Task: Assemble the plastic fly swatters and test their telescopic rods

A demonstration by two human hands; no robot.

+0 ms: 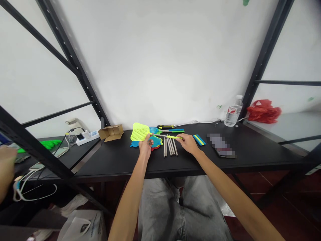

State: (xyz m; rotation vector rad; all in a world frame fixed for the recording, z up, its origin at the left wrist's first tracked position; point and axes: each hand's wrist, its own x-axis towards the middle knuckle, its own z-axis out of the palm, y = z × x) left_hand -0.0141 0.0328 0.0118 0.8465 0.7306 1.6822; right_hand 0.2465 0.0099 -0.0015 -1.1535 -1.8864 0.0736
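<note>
A yellow fly swatter [139, 132] with a perforated head is held level above the black table. My left hand [145, 145] is closed around its neck, just below the head. At the other end, my right hand [187, 143] grips the yellow handle, with a thin metal rod showing between the two hands. Beneath lie a blue swatter head [134, 144] and others partly covered, one with a red edge. Several metal rods [171, 147] lie side by side between my hands. Right of my right hand are blue and yellow handles [199, 140]. Behind, swatters with blue and green handles [176, 131] lie flat.
A black-and-yellow utility knife [166, 127] lies near the wall. An open cardboard box [111, 133] stands left, beside a power strip [87, 138]. On the right are a blurred-out phone-like object [222, 146], a water bottle [233, 112] and a red plastic bag [264, 112]. Another person's hand [7, 167] shows far left.
</note>
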